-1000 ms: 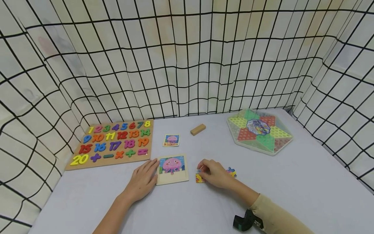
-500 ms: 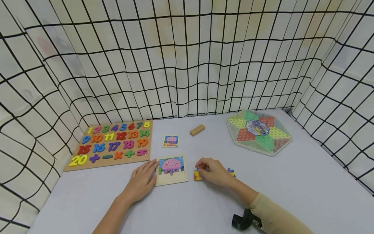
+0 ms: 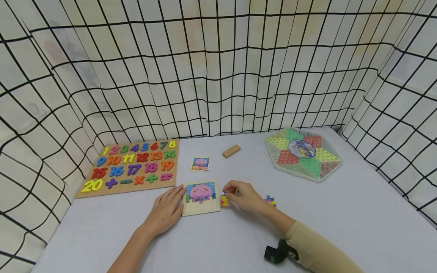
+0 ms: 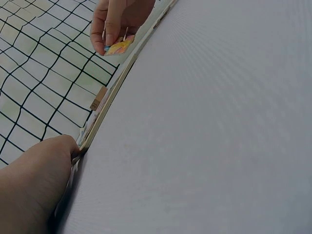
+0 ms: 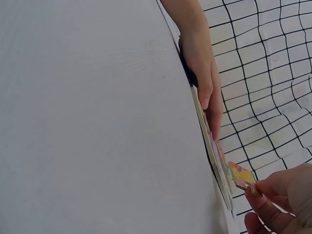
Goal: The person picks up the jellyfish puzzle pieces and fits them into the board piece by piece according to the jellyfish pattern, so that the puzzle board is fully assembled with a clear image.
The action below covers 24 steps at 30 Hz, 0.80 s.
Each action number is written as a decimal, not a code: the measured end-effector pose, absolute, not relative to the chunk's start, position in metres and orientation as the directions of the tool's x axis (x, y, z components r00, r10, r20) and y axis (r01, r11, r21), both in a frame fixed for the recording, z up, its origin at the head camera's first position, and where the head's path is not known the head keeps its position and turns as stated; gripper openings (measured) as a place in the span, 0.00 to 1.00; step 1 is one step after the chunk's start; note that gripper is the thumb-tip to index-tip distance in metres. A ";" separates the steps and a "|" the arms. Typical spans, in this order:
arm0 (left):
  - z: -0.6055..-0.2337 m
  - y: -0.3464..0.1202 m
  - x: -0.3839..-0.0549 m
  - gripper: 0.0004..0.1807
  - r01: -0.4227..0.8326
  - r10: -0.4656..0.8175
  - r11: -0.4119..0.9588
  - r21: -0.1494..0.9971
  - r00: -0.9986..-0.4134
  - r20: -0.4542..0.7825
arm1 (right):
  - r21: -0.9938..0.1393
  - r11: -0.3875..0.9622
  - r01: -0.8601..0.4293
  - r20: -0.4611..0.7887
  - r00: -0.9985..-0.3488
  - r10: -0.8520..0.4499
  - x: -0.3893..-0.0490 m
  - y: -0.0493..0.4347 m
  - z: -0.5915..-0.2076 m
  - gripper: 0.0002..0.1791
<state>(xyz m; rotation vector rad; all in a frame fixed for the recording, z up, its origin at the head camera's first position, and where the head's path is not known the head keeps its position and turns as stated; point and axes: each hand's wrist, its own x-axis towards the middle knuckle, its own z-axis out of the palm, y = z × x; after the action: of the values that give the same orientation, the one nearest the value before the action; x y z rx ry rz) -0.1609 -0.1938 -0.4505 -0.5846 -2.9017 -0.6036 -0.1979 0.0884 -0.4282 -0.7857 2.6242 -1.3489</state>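
Yellow piece (image 3: 224, 201) has neared the board (image 3: 201, 209); right hand (image 3: 245, 196) pinches it; left hand (image 3: 165, 212) straight-fingered.

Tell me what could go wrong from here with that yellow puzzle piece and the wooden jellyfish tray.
The right fingers pinch the yellow puzzle piece near one edge, so it might slip or twist.
Another piece lies partly hidden by the right wrist, so a sideways move could nudge it.
The left fingers are at the left edge of the wooden jellyfish tray, so pressing on its right side might shift it.
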 end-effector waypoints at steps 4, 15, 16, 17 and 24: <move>-0.450 -0.194 -0.161 0.28 0.395 0.347 0.845 0.360 -0.918 0.194 | -0.793 0.458 -0.401 0.151 -0.859 -0.490 -0.200 0.081 -0.429 0.06; -0.452 -0.195 -0.162 0.28 0.399 0.352 0.842 0.363 -0.917 0.190 | -0.797 0.415 -0.440 0.176 -0.826 -0.536 -0.204 0.060 -0.426 0.06; -0.452 -0.195 -0.161 0.28 0.400 0.353 0.843 0.361 -0.916 0.190 | -0.797 0.412 -0.442 0.177 -0.823 -0.540 -0.204 0.058 -0.426 0.06; -0.452 -0.195 -0.162 0.28 0.398 0.352 0.843 0.361 -0.917 0.189 | -0.797 0.410 -0.444 0.177 -0.820 -0.544 -0.204 0.056 -0.426 0.06; -0.451 -0.195 -0.162 0.28 0.393 0.348 0.846 0.362 -0.919 0.184 | -0.808 0.402 -0.431 0.156 -0.814 -0.560 -0.206 0.044 -0.429 0.06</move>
<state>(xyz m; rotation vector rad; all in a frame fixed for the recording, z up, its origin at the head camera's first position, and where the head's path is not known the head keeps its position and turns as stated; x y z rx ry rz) -0.1618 -0.1950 -0.4510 -0.5859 -2.9107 -0.6061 -0.2065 0.0437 -0.4291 -0.8930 2.5100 -1.3821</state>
